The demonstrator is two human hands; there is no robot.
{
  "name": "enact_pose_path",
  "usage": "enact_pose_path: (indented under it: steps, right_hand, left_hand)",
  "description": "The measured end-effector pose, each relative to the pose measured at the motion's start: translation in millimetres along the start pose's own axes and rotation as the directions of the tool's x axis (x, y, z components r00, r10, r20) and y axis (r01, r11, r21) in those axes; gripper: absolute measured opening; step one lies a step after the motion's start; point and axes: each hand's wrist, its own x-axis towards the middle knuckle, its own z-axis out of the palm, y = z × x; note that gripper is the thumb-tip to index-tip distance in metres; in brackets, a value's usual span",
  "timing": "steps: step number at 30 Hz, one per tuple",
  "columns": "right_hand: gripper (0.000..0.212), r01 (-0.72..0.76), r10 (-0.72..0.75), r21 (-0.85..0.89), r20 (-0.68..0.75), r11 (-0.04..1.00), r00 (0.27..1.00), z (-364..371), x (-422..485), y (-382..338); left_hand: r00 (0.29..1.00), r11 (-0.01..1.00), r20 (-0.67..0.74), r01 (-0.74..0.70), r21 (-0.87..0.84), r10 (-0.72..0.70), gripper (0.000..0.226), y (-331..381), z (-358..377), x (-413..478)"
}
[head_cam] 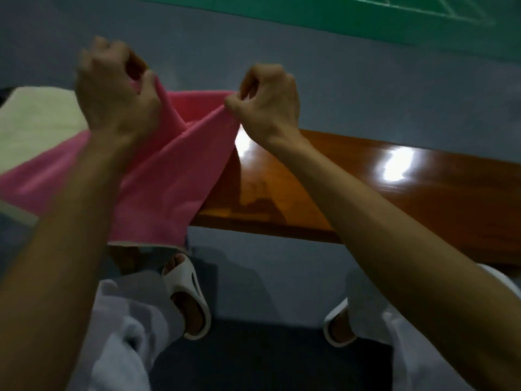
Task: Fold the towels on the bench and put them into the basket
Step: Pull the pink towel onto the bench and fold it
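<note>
A pink towel [166,176] hangs lifted above the glossy brown wooden bench [394,187], its lower edge draping over the bench's near side. My left hand [112,91] grips one upper corner of the pink towel. My right hand [267,100] pinches the other upper corner between thumb and fingers. A pale yellow-green towel [36,122] lies on the bench at the far left, partly under the pink one. No basket is in view.
Grey-blue floor [366,80] lies beyond the bench, with a green court surface [366,21] at the top. My feet in white slides [186,294] and light trousers stand close against the bench's near edge.
</note>
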Motion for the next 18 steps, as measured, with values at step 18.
enact_pose_path:
  steps: [18]
  right_hand:
    - [0.019,-0.510,0.492,-0.212,-0.135,0.833,0.860,-182,-67,202]
  left_hand:
    - [0.832,0.965,0.531,-0.020,-0.263,0.162,0.016,136,91,-83]
